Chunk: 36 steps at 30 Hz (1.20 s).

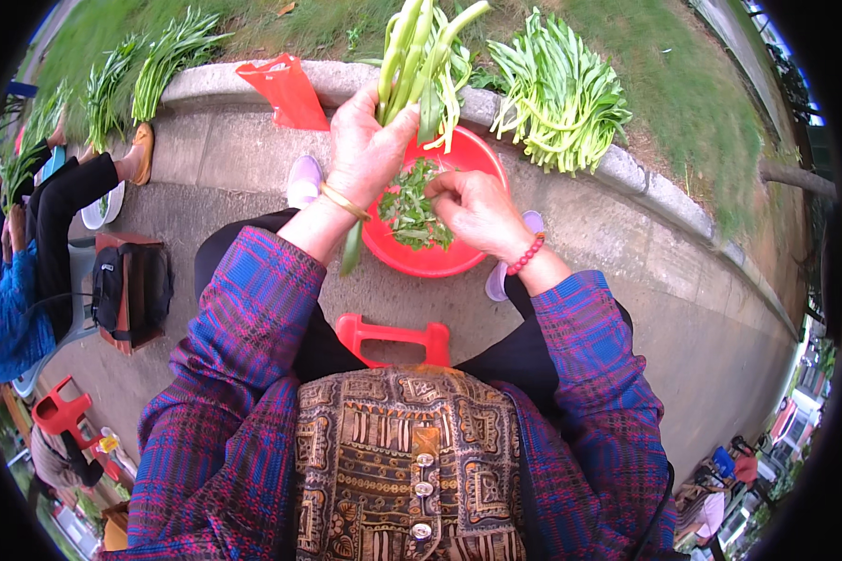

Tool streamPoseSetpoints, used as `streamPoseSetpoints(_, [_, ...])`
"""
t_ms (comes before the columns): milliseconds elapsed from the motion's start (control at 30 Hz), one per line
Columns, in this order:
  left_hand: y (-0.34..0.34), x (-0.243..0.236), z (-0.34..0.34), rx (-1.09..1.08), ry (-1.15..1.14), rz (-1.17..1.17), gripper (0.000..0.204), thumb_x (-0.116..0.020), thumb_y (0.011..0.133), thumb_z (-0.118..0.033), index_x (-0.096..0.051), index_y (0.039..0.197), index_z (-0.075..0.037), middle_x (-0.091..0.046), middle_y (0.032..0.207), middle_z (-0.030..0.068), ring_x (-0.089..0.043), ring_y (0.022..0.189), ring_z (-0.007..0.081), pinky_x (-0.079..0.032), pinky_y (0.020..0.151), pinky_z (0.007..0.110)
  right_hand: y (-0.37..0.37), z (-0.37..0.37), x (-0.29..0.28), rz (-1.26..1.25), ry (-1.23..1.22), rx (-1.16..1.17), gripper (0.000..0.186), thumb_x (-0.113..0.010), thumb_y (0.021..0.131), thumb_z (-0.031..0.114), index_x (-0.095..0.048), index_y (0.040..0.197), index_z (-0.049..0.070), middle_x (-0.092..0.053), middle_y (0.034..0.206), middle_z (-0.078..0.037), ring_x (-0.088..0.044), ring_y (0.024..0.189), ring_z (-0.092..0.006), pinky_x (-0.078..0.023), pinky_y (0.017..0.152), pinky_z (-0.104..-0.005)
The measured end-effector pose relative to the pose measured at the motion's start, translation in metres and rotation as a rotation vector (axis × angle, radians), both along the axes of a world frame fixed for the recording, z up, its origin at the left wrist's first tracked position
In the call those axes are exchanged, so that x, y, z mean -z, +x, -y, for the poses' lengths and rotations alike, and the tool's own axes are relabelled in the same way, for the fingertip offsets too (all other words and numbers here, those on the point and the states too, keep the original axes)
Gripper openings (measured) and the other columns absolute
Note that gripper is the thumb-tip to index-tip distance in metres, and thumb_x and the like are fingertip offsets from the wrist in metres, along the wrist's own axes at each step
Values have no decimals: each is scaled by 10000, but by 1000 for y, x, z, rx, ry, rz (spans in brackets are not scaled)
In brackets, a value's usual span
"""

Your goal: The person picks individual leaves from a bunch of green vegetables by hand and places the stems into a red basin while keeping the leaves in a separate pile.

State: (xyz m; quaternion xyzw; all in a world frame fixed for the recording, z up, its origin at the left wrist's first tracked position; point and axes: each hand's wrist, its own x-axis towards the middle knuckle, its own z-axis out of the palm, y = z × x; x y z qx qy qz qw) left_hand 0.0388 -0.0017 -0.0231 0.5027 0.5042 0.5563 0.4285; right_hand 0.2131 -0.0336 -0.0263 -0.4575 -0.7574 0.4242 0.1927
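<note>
My left hand [365,150] is closed around a bunch of thick, pale green vegetable stalks [410,56], raised above the far side of a red plastic basin [426,269]. A long green leaf hangs below that wrist. Torn green leaves [410,210] cover the middle of the basin's bottom. Over the basin's right side is my right hand [482,210], its thumb and fingers pinched together near the leaves. Whatever sits between those fingertips is too hidden to make out. The basin stands on the pavement between my feet.
A pile of leafy greens [566,98] lies across the stone kerb [627,173]; a red plastic bag [288,92] rests farther left. A red stool [398,338] is beneath me. At left, a person [75,201] sits near a black bag [133,290] and another red stool [61,411].
</note>
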Motion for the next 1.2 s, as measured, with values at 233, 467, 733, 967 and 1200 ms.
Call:
streamPoseSetpoints(233, [-9, -6, -3, -70, 1, -89, 210, -639, 847, -51, -629, 1049, 5, -668, 886, 33, -603, 764, 66, -511, 685, 239, 22, -1, 5, 380, 164, -47, 259, -510, 737, 61, -704, 909, 39, -647, 800, -234, -646, 814, -365, -502, 725, -476])
streamPoseSetpoints(467, [-3, -6, 2, -6, -26, -55, 240, -629, 863, -36, -607, 1098, 6, -655, 928, 24, -608, 805, 70, -514, 707, 229, 24, -6, 7, 303, 345, 23, 115, -615, 745, 113, -684, 801, 39, -646, 739, -177, -633, 768, -358, -506, 698, -456])
streamPoseSetpoints(733, [4, -7, 5, 30, -94, -102, 265, -636, 860, -37, -599, 1117, 10, -661, 970, 33, -606, 835, 70, -510, 733, 232, 19, -10, -20, 203, 147, 179, 54, -641, 719, 78, -685, 734, 51, -653, 776, -129, -599, 802, -318, -485, 755, -392])
streamPoseSetpoints(967, [11, 0, 4, 64, -118, -61, 277, -631, 860, -30, -591, 1130, 12, -659, 1001, 44, -606, 864, 76, -509, 765, 238, 30, -24, -9, 64, 617, 143, 134, -690, 751, 130, -690, 854, 45, -669, 782, -107, -622, 772, -233, -495, 713, -342])
streamPoseSetpoints(1200, [19, 7, 4, 68, -108, -96, 270, -631, 857, -30, -591, 1120, 16, -658, 995, 40, -605, 867, 76, -510, 769, 239, 22, -17, -21, -564, -378, 312, 138, -682, 843, 132, -674, 923, 21, -664, 873, -16, -611, 725, -53, -474, 616, -210])
